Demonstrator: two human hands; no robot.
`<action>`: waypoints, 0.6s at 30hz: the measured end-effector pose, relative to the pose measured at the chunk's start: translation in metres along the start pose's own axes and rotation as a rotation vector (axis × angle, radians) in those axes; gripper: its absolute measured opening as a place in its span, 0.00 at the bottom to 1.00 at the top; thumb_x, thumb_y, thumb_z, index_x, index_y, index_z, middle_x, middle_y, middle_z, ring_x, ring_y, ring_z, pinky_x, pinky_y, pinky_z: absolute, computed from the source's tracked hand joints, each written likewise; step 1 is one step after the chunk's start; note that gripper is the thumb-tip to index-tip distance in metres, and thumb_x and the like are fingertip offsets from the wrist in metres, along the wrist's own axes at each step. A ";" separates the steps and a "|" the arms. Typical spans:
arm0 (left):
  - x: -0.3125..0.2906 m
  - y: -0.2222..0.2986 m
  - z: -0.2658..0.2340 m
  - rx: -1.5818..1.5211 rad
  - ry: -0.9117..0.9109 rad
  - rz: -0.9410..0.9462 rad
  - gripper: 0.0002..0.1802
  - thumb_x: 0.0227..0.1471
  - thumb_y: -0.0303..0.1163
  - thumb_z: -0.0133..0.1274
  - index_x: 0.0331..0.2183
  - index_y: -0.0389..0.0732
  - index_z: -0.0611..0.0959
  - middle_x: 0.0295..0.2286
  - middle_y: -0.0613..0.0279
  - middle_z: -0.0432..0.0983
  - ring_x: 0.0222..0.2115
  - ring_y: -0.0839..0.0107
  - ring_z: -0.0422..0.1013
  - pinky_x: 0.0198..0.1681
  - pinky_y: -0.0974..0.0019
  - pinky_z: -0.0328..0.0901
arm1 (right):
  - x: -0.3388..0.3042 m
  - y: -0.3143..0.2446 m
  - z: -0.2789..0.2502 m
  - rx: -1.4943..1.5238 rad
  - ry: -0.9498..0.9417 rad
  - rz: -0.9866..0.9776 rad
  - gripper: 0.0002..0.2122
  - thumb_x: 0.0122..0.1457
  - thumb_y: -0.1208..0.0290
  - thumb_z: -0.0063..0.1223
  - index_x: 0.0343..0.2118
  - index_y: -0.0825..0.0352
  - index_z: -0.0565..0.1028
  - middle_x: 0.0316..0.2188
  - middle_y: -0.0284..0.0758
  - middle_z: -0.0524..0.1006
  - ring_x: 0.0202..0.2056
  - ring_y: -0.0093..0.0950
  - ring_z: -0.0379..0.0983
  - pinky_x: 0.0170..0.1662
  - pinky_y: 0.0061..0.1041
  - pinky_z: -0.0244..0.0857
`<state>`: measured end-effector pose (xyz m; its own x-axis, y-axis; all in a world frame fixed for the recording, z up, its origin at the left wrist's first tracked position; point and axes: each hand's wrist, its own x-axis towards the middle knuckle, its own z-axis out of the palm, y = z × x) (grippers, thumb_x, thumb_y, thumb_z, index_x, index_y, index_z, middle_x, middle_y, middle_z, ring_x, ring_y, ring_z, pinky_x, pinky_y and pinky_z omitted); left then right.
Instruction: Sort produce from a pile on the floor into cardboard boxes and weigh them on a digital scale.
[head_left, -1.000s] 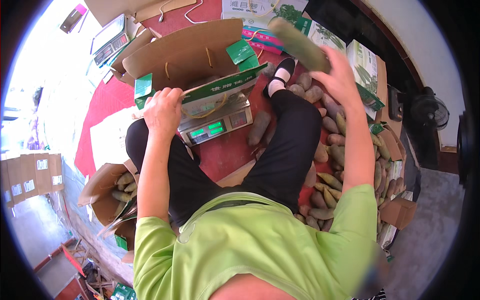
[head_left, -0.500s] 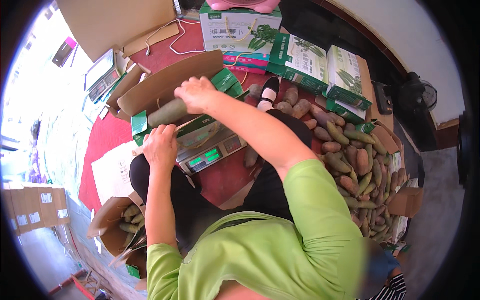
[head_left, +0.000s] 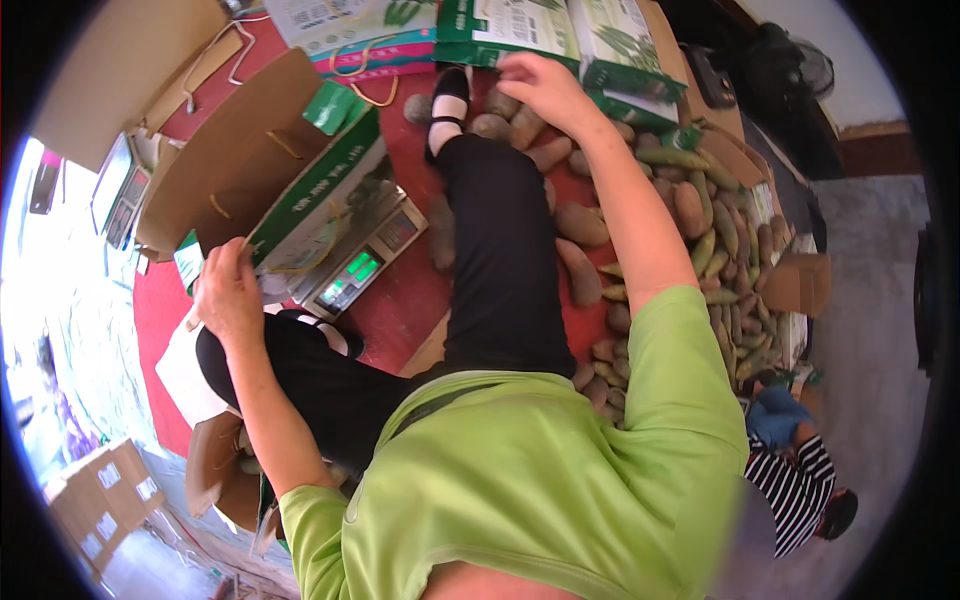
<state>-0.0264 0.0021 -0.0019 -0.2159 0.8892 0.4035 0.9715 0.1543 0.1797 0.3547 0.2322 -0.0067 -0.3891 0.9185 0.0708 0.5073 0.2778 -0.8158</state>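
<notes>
My left hand (head_left: 230,292) grips the near left corner of an open green and brown carton (head_left: 325,200), its fingers bent over the edge. The carton stands tilted on a weighing scale (head_left: 352,272) with a lit green display. Its front panel hides what lies inside. My right hand (head_left: 548,92) is stretched out at the far side, palm down with loosely bent fingers, and nothing shows in it. Just below its fingertips lies a radish (head_left: 501,104), beside more radishes (head_left: 528,127); whether they touch I cannot tell.
A large pile of green and reddish radishes (head_left: 722,235) fills the right side. Printed cartons (head_left: 520,35) stand at the back. A second scale (head_left: 122,195) sits at the far left, an opened box (head_left: 212,465) by my left knee. Another person (head_left: 790,470) is at lower right.
My right hand has let go of the long green radish at the carton and moved right to the loose radishes. My left hand stays on the carton's edge. The view has turned rightward.
</notes>
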 end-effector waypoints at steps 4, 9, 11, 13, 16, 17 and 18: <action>0.000 0.004 -0.001 0.054 -0.025 -0.033 0.08 0.53 0.35 0.50 0.35 0.45 0.80 0.30 0.62 0.77 0.32 0.59 0.74 0.33 0.60 0.66 | -0.092 0.151 -0.017 -0.049 0.165 0.250 0.16 0.48 0.68 0.59 0.41 0.66 0.75 0.33 0.40 0.78 0.36 0.32 0.75 0.42 0.28 0.68; -0.006 0.000 0.002 0.095 0.001 -0.033 0.07 0.52 0.34 0.50 0.35 0.46 0.80 0.30 0.66 0.76 0.31 0.61 0.73 0.33 0.62 0.66 | -0.223 0.245 0.010 -0.331 0.088 0.690 0.15 0.45 0.66 0.60 0.36 0.66 0.76 0.35 0.44 0.78 0.40 0.40 0.74 0.44 0.34 0.67; -0.004 0.002 0.005 0.040 -0.007 -0.041 0.07 0.53 0.33 0.50 0.34 0.46 0.80 0.29 0.65 0.76 0.30 0.61 0.73 0.32 0.62 0.65 | -0.280 0.279 0.015 -0.315 0.095 0.864 0.15 0.47 0.69 0.59 0.38 0.67 0.76 0.33 0.40 0.78 0.34 0.34 0.74 0.37 0.31 0.68; 0.000 0.008 0.016 0.006 -0.026 -0.014 0.07 0.53 0.33 0.50 0.34 0.45 0.80 0.28 0.63 0.76 0.30 0.61 0.73 0.32 0.62 0.65 | -0.350 0.328 0.026 -0.225 0.179 0.977 0.15 0.48 0.71 0.58 0.40 0.69 0.75 0.30 0.36 0.77 0.26 0.28 0.73 0.28 0.29 0.67; -0.005 0.002 0.005 0.101 0.023 0.007 0.07 0.53 0.33 0.50 0.35 0.44 0.80 0.29 0.62 0.77 0.28 0.60 0.73 0.30 0.61 0.65 | -0.370 0.320 0.060 -0.150 0.216 1.102 0.18 0.47 0.72 0.60 0.42 0.70 0.74 0.28 0.37 0.77 0.25 0.28 0.72 0.27 0.29 0.66; -0.007 -0.003 0.002 0.114 0.023 0.007 0.07 0.53 0.33 0.50 0.35 0.44 0.80 0.29 0.62 0.77 0.28 0.60 0.73 0.30 0.61 0.65 | -0.369 0.317 0.066 -0.179 0.248 1.189 0.19 0.46 0.73 0.61 0.43 0.69 0.74 0.28 0.37 0.76 0.26 0.28 0.72 0.28 0.28 0.66; -0.007 -0.007 0.006 0.086 0.031 0.009 0.08 0.53 0.33 0.51 0.35 0.43 0.80 0.29 0.61 0.77 0.28 0.60 0.73 0.30 0.60 0.65 | -0.381 0.325 0.064 -0.184 0.257 1.201 0.19 0.46 0.73 0.61 0.43 0.69 0.74 0.28 0.37 0.76 0.26 0.28 0.72 0.28 0.28 0.66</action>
<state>-0.0313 -0.0031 -0.0111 -0.2090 0.8770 0.4326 0.9779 0.1844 0.0985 0.6185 -0.0456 -0.3361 0.5476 0.6409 -0.5380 0.5462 -0.7608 -0.3504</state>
